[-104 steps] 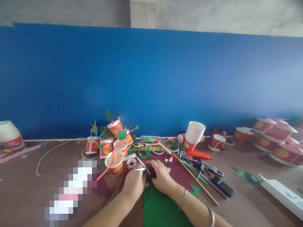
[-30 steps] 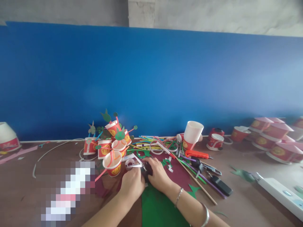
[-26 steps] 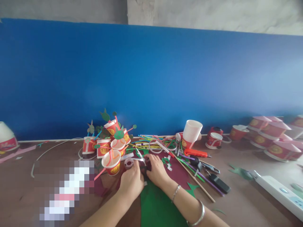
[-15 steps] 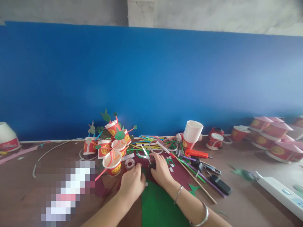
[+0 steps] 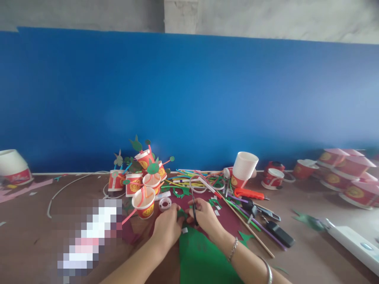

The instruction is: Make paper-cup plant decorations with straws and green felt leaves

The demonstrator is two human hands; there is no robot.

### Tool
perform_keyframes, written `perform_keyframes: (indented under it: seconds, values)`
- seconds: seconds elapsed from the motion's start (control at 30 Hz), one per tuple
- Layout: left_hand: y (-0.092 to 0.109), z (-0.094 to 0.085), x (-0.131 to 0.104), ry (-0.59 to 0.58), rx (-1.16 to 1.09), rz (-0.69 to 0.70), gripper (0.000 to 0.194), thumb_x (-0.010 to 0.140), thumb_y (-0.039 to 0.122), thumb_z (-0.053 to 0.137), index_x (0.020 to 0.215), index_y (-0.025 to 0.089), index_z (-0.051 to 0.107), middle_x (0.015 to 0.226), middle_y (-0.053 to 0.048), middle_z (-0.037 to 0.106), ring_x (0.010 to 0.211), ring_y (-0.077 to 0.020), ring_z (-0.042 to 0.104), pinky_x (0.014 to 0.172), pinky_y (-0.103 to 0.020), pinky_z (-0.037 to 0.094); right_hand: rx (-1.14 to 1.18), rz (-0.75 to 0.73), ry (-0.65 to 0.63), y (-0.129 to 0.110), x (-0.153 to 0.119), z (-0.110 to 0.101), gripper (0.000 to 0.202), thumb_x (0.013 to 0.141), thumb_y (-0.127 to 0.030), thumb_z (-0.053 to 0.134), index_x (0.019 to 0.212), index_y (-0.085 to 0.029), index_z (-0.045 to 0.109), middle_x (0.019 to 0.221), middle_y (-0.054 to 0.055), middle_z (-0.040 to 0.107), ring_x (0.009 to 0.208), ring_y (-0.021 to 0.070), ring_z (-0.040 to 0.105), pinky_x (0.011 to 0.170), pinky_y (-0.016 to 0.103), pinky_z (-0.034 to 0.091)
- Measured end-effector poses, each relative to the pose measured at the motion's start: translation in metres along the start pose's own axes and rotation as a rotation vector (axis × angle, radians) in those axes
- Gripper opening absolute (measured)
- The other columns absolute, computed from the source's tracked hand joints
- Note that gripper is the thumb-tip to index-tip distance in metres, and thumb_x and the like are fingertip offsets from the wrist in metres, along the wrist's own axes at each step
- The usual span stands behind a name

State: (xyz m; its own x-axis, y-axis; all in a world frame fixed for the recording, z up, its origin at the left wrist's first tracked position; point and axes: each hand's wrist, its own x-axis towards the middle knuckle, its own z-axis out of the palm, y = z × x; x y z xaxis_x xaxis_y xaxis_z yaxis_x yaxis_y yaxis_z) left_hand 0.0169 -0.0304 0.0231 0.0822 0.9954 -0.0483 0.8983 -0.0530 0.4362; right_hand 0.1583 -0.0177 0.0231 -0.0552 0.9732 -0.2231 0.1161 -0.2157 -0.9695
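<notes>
Left hand (image 5: 167, 225) has thumb and index pinched narrow on a small green paper cutout (image 5: 181, 213), mid-table just above the big green sheet; fingers hide most of it, so we can't read its outline. Right hand (image 5: 205, 217) has the scissors (image 5: 194, 211) hooked in its fingers, black handle against the hand, blades pointing away from us and seen nearly edge-on. Its fingertips reach toward the cutout; touching or just apart, we can't tell.

Handling, our judgement: the cutout is next to weightless, thin, bendy, easy to crease or tear, not very slippery. Best hold is a light flat pinch on the broad part, clear of any narrow points. The scissors we rate stiff and the heavier of the two, safest by the handle loops, never the blades.

Next out: the green sheet (image 5: 207, 256) lies flat toward us, partly under the right forearm; being large and floppy, we'd take it by an edge. White scrap (image 5: 185, 230) sits between the hands, maroon paper (image 5: 226, 215) beyond and right. Tape roll (image 5: 165, 203) is just past the left hand, light but likely to roll if stood on edge. Behind it, the decorated paper cups (image 5: 143, 203) look light and crushable, so low on the wall, off the straws. Drinking straws (image 5: 186, 180) lie in a loose heap farther back, slick and rolly.
</notes>
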Motion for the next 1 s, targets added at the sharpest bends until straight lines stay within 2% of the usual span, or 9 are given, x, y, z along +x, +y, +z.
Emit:
perform_keyframes:
  seconds: [0.1,0.27,0.33,0.57,0.67,0.77,0.83,0.93,1.0]
  values:
    - [0.0,0.0,0.0,-0.011,0.005,0.003,0.026,0.083,0.027,0.047,0.108,0.02,0.051,0.1,-0.007,0.068,0.098,-0.0244,0.063,0.074,-0.029,0.044,0.066,0.047,0.006,-0.003,-0.003,0.002,0.029,0.062,-0.019,0.051,0.091,-0.019,0.05,0.065,0.0,0.063,0.049,0.0143,0.061,0.035,0.017,0.034]
    - [0.001,-0.002,-0.002,-0.01,-0.011,0.017,0.026,0.083,0.026,0.047,0.108,0.019,0.051,0.097,-0.008,0.068,0.096,-0.024,0.064,0.074,-0.03,0.044,-0.129,-0.07,0.089,-0.004,-0.005,0.002,0.022,0.062,-0.018,0.053,0.083,-0.02,0.053,0.053,-0.002,0.06,0.041,0.0126,0.055,0.032,0.018,0.034]
    - [0.001,-0.002,-0.002,-0.006,-0.025,0.031,0.025,0.083,0.026,0.048,0.106,0.019,0.051,0.094,-0.007,0.069,0.092,-0.0232,0.065,0.072,-0.029,0.044,-0.147,-0.067,0.085,-0.006,-0.006,0.0,0.022,0.062,-0.018,0.054,0.083,-0.02,0.054,0.051,-0.002,0.059,0.04,0.0133,0.054,0.032,0.019,0.034]
    - [0.003,-0.003,-0.002,0.022,-0.02,0.02,0.026,0.081,0.024,0.049,0.106,0.02,0.053,0.098,-0.007,0.068,0.096,-0.0256,0.063,0.075,-0.032,0.044,0.198,0.168,0.04,-0.018,-0.011,-0.003,0.025,0.062,-0.018,0.053,0.087,-0.018,0.051,0.061,0.0,0.063,0.049,0.0155,0.063,0.036,0.018,0.037]
    - [0.003,-0.003,-0.002,0.016,-0.011,0.012,0.028,0.081,0.025,0.049,0.108,0.021,0.052,0.101,-0.006,0.068,0.097,-0.0252,0.063,0.077,-0.032,0.045,0.277,0.191,0.047,-0.016,-0.009,-0.002,0.024,0.062,-0.02,0.055,0.085,-0.018,0.052,0.062,0.001,0.064,0.049,0.0143,0.062,0.037,0.017,0.038]
    - [0.002,-0.002,-0.002,0.016,-0.006,0.019,0.027,0.081,0.025,0.049,0.108,0.02,0.052,0.1,-0.007,0.068,0.097,-0.0249,0.063,0.076,-0.031,0.045,0.162,0.1,0.06,-0.008,-0.006,0.003,0.026,0.06,-0.018,0.057,0.085,-0.019,0.052,0.063,0.0,0.064,0.046,0.0133,0.059,0.035,0.017,0.034]
    - [0.001,-0.002,-0.002,0.018,-0.004,0.029,0.025,0.082,0.025,0.049,0.106,0.02,0.053,0.098,-0.007,0.069,0.097,-0.0248,0.063,0.076,-0.031,0.045,0.004,-0.04,0.086,0.0,-0.003,0.006,0.025,0.06,-0.018,0.057,0.084,-0.02,0.053,0.059,-0.002,0.061,0.046,0.0132,0.055,0.036,0.019,0.032]
    - [0.0,-0.002,-0.001,0.011,0.008,0.038,0.019,0.082,0.025,0.05,0.099,0.021,0.057,0.093,-0.007,0.07,0.096,-0.0242,0.064,0.075,-0.03,0.045,-0.184,-0.28,0.131,0.01,0.0,0.01,0.022,0.062,-0.015,0.054,0.083,-0.02,0.056,0.061,-0.002,0.058,0.053,0.0139,0.053,0.045,0.022,0.038]
    - [0.0,-0.003,-0.001,0.016,0.009,0.038,0.015,0.082,0.024,0.051,0.094,0.022,0.058,0.089,-0.005,0.07,0.092,-0.0234,0.065,0.072,-0.028,0.045,-0.232,-0.362,0.127,0.014,0.001,0.01,0.025,0.063,-0.013,0.052,0.086,-0.02,0.056,0.064,-0.002,0.056,0.056,0.0139,0.052,0.049,0.023,0.04]
